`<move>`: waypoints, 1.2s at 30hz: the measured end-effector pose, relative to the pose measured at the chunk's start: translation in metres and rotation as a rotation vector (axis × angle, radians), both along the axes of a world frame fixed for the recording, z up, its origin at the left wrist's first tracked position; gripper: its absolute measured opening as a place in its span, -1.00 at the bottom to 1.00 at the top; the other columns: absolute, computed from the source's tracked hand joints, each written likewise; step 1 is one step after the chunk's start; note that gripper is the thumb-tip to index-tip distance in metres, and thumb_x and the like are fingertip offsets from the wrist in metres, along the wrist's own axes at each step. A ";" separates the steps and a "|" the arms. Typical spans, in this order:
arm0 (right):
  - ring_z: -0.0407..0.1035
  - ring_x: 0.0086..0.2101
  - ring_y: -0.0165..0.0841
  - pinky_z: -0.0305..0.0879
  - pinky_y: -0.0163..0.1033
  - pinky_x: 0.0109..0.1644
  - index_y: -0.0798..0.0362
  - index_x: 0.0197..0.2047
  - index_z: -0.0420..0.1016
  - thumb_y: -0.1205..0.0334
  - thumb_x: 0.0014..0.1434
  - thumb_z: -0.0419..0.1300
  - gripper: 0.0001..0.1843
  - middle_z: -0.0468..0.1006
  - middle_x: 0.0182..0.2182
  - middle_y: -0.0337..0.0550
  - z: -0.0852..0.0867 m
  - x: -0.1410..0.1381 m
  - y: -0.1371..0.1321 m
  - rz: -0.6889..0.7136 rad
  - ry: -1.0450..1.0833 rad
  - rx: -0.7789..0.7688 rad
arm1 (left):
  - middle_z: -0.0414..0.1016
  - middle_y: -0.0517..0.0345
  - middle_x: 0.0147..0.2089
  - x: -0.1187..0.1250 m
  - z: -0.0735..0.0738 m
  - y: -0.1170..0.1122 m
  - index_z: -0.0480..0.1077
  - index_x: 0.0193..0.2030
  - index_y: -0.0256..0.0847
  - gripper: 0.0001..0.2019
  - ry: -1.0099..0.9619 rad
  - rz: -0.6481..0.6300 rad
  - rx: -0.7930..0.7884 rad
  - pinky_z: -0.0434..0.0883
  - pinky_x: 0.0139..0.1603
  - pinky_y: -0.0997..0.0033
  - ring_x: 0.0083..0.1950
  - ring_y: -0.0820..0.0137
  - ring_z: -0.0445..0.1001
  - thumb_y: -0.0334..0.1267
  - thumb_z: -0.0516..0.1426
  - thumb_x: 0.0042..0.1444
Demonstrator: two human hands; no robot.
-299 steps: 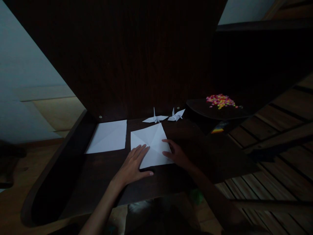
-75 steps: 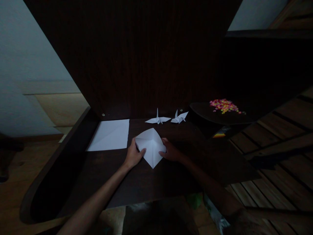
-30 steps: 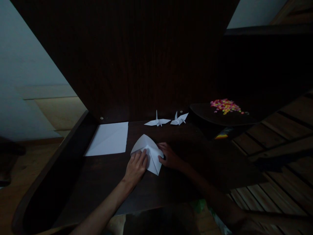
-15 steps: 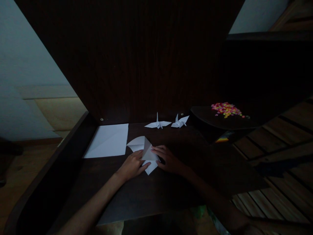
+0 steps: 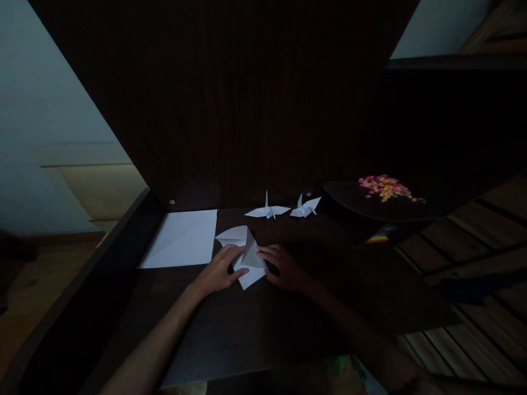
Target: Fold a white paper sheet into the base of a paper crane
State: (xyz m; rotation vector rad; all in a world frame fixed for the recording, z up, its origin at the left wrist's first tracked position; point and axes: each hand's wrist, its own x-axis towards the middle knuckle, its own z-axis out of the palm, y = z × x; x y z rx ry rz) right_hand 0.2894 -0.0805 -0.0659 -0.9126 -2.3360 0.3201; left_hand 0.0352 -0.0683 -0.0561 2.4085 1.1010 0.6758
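Observation:
A white sheet of paper [image 5: 253, 258], partly folded and creased, lies on the dark table between my hands. One flap stands raised in its middle, and a pointed corner faces me. My left hand [image 5: 219, 270] holds the paper's left side, its fingers on the upper part and its thumb on the lower part. On the right edge rests my right hand [image 5: 286, 269], gripping the paper between fingers and thumb; some fingertips are hard to make out in the dim light. Two white paper cranes, one at the left [image 5: 268, 212] and one at the right [image 5: 305, 208], sit beyond it.
Flat white paper [image 5: 185, 238] lies at the table's left, near the raised side board [image 5: 78, 296]. A dark upright panel [image 5: 230, 109] closes off the back. On a rounded shelf [image 5: 341, 195] to the right is a heap of small pink and yellow pieces [image 5: 387, 187].
My left hand has shifted slightly up and left on the paper. The raised flap looks narrower, and more of the paper's lower part shows. The view has tilted a little.

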 end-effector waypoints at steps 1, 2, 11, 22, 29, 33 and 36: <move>0.26 0.09 -0.16 0.28 0.09 0.13 0.01 0.26 0.27 0.40 0.13 0.14 -0.40 0.38 0.17 0.04 -0.001 0.000 0.000 -0.002 0.005 -0.002 | 0.42 -0.09 0.11 0.001 0.000 -0.002 0.23 0.25 -0.21 -0.49 -0.002 -0.010 0.018 0.36 0.19 0.13 0.14 0.17 0.40 -0.11 0.16 0.20; 0.26 0.09 -0.16 0.28 0.09 0.13 0.01 0.25 0.27 0.41 0.12 0.13 -0.39 0.38 0.18 0.04 -0.002 0.001 0.001 -0.002 0.006 -0.008 | 0.42 -0.09 0.12 0.001 -0.001 -0.003 0.20 0.27 -0.20 -0.49 -0.003 -0.017 0.035 0.36 0.20 0.12 0.15 0.17 0.40 -0.13 0.14 0.22; 0.24 0.10 -0.16 0.28 0.07 0.17 0.02 0.22 0.30 0.44 0.09 0.13 -0.40 0.37 0.18 0.01 -0.003 0.009 0.001 0.041 -0.001 -0.015 | 0.32 -0.13 0.27 -0.002 -0.002 -0.006 0.07 0.35 -0.20 -0.48 0.029 -0.051 0.063 0.35 0.23 0.14 0.24 0.21 0.36 -0.21 0.05 0.29; 0.26 0.07 -0.16 0.31 0.08 0.11 0.04 0.15 0.39 0.48 0.10 0.12 -0.47 0.40 0.16 0.01 0.001 0.009 0.001 0.071 -0.035 0.003 | 0.48 -0.03 0.07 0.000 0.010 -0.004 0.38 0.11 -0.21 -0.69 -0.006 -0.073 0.060 0.37 0.18 0.20 0.12 0.28 0.41 -0.35 -0.07 0.33; 0.23 0.09 -0.12 0.26 0.14 0.11 0.02 0.15 0.41 0.45 0.10 0.13 -0.48 0.38 0.18 0.00 0.004 0.008 0.000 0.065 -0.106 -0.031 | 0.40 -0.03 0.16 -0.005 0.020 -0.010 0.27 0.22 -0.22 -0.57 0.031 -0.125 -0.014 0.33 0.19 0.13 0.18 0.18 0.35 -0.31 0.05 0.21; 0.22 0.09 -0.11 0.25 0.15 0.10 0.03 0.13 0.44 0.46 0.10 0.12 -0.50 0.38 0.19 0.00 0.009 0.006 -0.001 0.058 -0.142 -0.049 | 0.41 -0.05 0.15 0.001 0.022 -0.013 0.30 0.19 -0.23 -0.54 0.052 -0.089 0.019 0.35 0.17 0.14 0.15 0.16 0.37 -0.10 0.14 0.19; 0.22 0.09 -0.09 0.24 0.17 0.10 0.01 0.12 0.46 0.46 0.07 0.13 -0.47 0.37 0.20 -0.01 0.011 0.005 -0.001 0.054 -0.152 -0.070 | 0.44 -0.04 0.11 0.007 0.020 -0.015 0.34 0.14 -0.23 -0.58 0.077 -0.039 0.067 0.37 0.16 0.16 0.12 0.18 0.40 -0.05 0.10 0.23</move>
